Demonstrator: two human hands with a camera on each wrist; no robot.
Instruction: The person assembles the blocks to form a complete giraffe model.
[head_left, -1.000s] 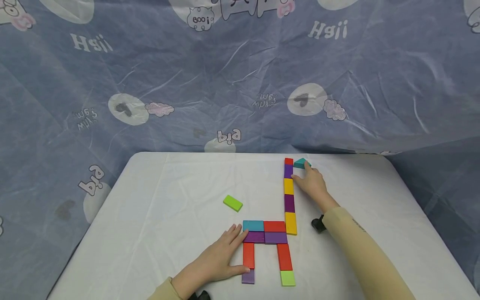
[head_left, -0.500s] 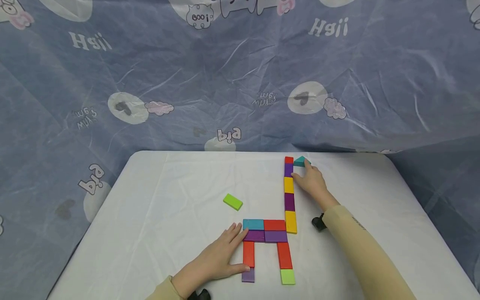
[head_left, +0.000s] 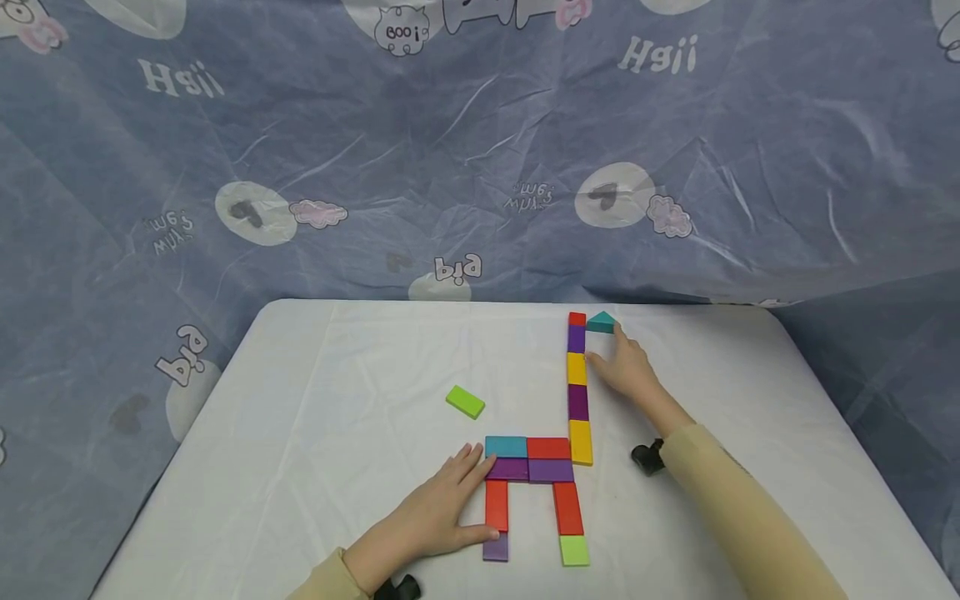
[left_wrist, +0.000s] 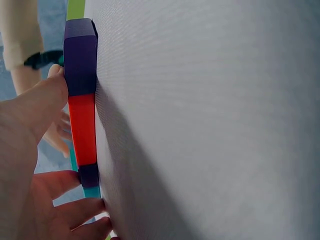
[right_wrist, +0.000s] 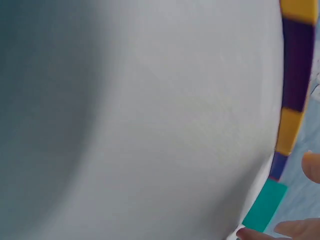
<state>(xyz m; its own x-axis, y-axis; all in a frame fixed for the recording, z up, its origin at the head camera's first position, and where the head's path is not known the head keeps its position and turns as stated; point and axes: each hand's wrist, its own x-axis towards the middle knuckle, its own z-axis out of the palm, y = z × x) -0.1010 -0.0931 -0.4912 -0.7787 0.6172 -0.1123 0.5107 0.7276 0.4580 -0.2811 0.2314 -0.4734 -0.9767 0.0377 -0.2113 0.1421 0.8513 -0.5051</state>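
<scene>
Flat coloured blocks form a figure on the white table: a tall column topped by a red block, a two-row body and two legs. A teal triangular block lies beside the column's top. My right hand has its index fingertip at the triangle's right corner, and its thumb is close to the upper yellow block. My left hand rests with fingers spread, index fingertip at the left purple body block. Its thumb touches the left leg near where the red block meets the purple block.
A loose green block lies left of the column. The right leg has a red block above a light green one. A blue patterned cloth hangs behind the table's back edge. Black wrist devices show at both wrists.
My right index finger has slid from over the teal triangle to its right corner, and the right wrist has shifted slightly rightward. My left hand and the blocks keep their places.
</scene>
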